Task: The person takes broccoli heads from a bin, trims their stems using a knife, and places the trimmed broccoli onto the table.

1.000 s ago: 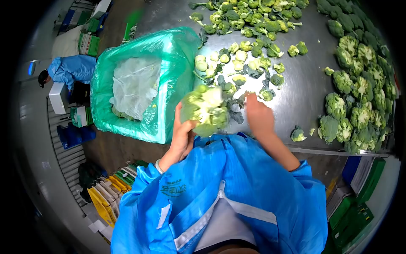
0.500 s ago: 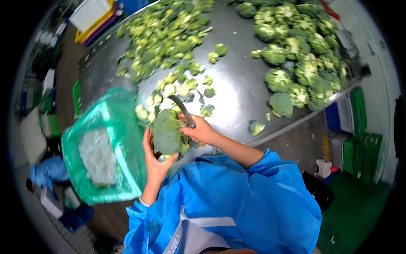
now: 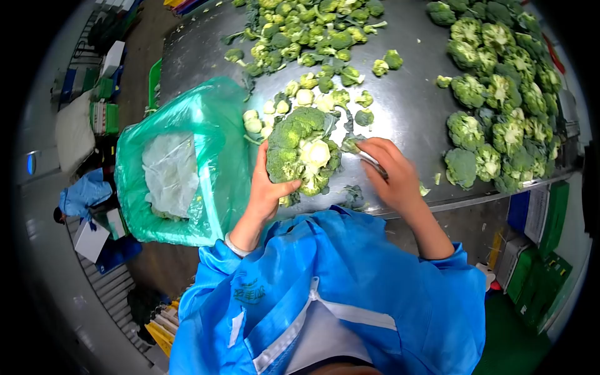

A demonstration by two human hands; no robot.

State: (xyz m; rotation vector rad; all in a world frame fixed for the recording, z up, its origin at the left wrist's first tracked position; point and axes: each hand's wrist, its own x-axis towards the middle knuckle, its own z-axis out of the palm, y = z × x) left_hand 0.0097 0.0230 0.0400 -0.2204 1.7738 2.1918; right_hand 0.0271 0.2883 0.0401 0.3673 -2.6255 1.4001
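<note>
My left hand (image 3: 267, 190) grips a large broccoli head (image 3: 294, 140) from its left side, thumb across the near edge. The pale cut stem of the head faces up. To its right, my right hand (image 3: 395, 176) is closed around a curved knife (image 3: 374, 166); most of the blade is hidden by the fingers. A small green broccoli piece (image 3: 351, 144) is by the right fingertips, and I cannot tell whether they pinch it. Cut florets (image 3: 304, 97) lie just beyond the head.
A metal table (image 3: 409, 94) carries a pile of florets (image 3: 312, 31) at the back and whole broccoli heads (image 3: 500, 90) on the right. At left stands a container lined with a green plastic bag (image 3: 219, 150). Another person in blue (image 3: 87, 190) is at far left.
The broccoli head has been turned so its cut stem shows. My right hand has moved away to the right with the knife. The whole view has shifted.
</note>
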